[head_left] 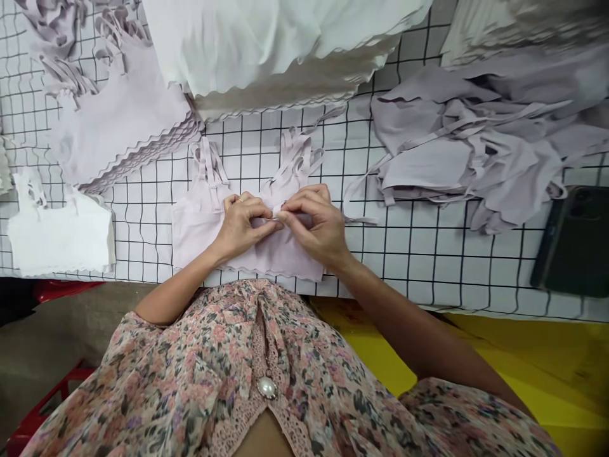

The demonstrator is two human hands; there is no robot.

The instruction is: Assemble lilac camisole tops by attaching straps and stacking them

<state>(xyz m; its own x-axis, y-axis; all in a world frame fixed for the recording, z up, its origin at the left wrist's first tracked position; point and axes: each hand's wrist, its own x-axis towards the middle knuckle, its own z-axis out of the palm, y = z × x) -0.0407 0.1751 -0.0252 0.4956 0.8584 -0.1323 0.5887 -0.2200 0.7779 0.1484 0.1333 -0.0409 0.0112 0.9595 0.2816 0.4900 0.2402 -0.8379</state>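
A pale lilac camisole top [197,231] with a scalloped hem lies flat in front of me, its looped straps [295,158] pointing away from me. My left hand [242,227], wearing a ring, and my right hand [311,222] meet over its middle. Between their fingertips they pinch a thin pale strap [269,219] with a small shiny piece at one end. The fingers hide the centre of the top's neckline.
A white grid-lined tabletop [409,254] bears a stack of lilac tops [118,120], a white stack [247,44], a single white top [59,235] and a rumpled lilac fabric heap [466,146]. A dark phone [571,241] lies at the right. Yellow floor shows below the table's near edge.
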